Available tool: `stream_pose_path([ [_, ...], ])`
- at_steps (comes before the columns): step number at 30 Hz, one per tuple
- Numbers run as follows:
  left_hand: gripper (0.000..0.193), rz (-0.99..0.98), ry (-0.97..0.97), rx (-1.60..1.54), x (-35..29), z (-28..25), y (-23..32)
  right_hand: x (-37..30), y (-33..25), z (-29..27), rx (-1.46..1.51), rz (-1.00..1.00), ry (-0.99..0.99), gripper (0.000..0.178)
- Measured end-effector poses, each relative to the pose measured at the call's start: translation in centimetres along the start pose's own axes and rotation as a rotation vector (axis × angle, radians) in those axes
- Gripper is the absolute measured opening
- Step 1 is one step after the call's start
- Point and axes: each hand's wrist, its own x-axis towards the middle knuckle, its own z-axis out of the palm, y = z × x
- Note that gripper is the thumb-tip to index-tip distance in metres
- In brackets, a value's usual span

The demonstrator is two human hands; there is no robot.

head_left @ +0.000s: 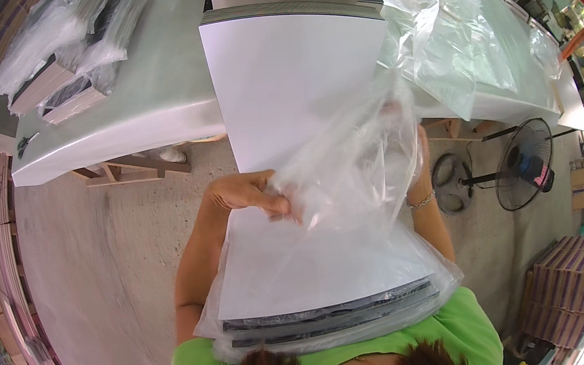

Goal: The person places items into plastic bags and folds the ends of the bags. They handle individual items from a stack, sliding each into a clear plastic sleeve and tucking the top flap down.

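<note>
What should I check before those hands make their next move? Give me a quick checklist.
1. Left hand has hold of the clear plastic: ok, thumb and fingers pinch its edge.
2. Right hand has a firm grip too: cannot tell, the plastic and blur hide its fingers.
3. Plastic smooth between the hands: not ok, it is bunched and creased there.
4. Near end of the white-topped stack covered: ok, plastic lies over its dark layers, close to the green shirt.
5. Standing fan away from the hands: ok, it stands apart on the right.
</note>
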Motion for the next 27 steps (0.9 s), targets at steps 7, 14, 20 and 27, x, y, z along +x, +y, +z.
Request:
stream_pose_path([
  [7,0.044,0.793,0.679,-0.970,-2.2,-2.0,2.6,-0.2,5.1,-4.3,0.554,0.626,-0.855,0.042],
  [14,0.060,0.157,0.328,-0.261,-2.1,-2.0,-3.3,0.8,-0.2,0.2,0.186,-0.002,-0.019,0.052],
  [20,0.060,0.907,0.309,-0.771,-4.0,-2.2,-0.3,-1.0,0.1,-0.7,0.305,0.443,-0.303,0.044],
  [27,0.030,0.450,1.091,0.088,-2.7,-0.9,8.1,2.1,-7.3,0.5,-0.194,0.106,-0.275,0.047],
])
